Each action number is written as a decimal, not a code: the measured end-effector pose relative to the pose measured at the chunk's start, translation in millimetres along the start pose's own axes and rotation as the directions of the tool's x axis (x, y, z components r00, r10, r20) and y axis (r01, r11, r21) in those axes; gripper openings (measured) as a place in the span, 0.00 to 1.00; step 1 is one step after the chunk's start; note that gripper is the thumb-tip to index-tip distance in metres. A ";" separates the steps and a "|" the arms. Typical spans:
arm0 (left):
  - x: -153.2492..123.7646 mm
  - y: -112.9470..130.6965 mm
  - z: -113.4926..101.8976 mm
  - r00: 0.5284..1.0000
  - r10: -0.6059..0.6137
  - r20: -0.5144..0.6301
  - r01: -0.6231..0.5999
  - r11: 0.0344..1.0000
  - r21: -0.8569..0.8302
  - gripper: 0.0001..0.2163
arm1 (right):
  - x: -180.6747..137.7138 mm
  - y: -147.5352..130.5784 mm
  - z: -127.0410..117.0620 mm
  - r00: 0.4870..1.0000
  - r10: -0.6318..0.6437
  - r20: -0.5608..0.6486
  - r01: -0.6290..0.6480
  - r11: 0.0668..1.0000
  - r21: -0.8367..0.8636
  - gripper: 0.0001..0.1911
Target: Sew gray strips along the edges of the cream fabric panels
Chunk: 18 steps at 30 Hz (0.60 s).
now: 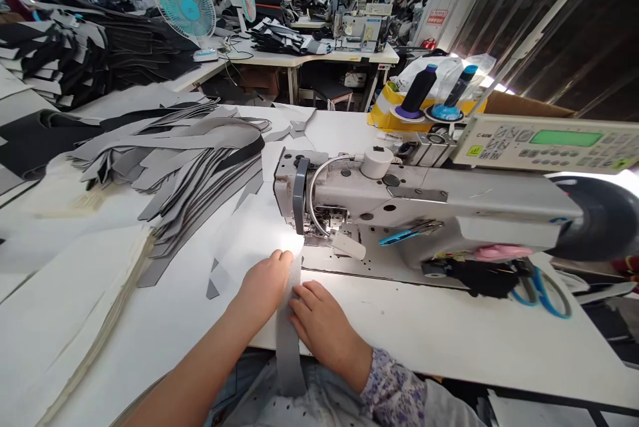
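Note:
A grey fabric strip [288,347] runs from the lit needle area of the sewing machine [349,194] down over the table's front edge toward my lap. My left hand [264,286] grips its upper left side, fingers bent and pressed together close to the machine's foot. Lower down on the right, my right hand [327,330] has its fingers closed along the strip's edge, with the thumb hidden. The machine's lamp lights the work, and the strip's far end under the machine head cannot be made out.
Left of the machine lies a pile of grey strips [200,161], with white sheets [74,307] nearer me. Blue tweezers [399,237] and blue-handled scissors [549,294] lie right. Thread cones [419,91] stand behind; a control panel [549,141] sits atop the machine.

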<state>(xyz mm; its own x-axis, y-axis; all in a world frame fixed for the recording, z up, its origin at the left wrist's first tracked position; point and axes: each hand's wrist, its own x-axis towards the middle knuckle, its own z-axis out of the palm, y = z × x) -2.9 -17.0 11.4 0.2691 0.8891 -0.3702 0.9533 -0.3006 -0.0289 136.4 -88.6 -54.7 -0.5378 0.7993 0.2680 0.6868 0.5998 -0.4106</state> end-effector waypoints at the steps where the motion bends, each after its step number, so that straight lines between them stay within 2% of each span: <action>1: -2.2 -1.3 -0.7 1.000 -0.006 0.008 0.006 1.000 0.003 0.11 | 1.3 0.6 -0.3 1.000 -0.003 -0.007 0.003 1.000 -0.004 0.06; 7: 4.4 -1.6 -0.8 0.999 -0.019 0.043 0.018 0.999 0.033 0.12 | 6.9 2.8 0.9 1.000 -0.013 -0.012 0.012 0.999 -0.041 0.08; 18: 25.2 0.0 12.7 0.999 -0.012 -0.050 0.011 1.000 -0.016 0.11 | -5.1 -1.2 7.1 0.999 -0.038 0.012 0.038 0.999 -0.025 0.11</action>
<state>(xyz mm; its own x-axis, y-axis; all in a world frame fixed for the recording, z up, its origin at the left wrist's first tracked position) 2.1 1.0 -9.7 0.2641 0.9087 -0.3231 0.9584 -0.2850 -0.0181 134.9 -93.6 -61.7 -0.5691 0.7757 0.2727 0.6782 0.6303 -0.3778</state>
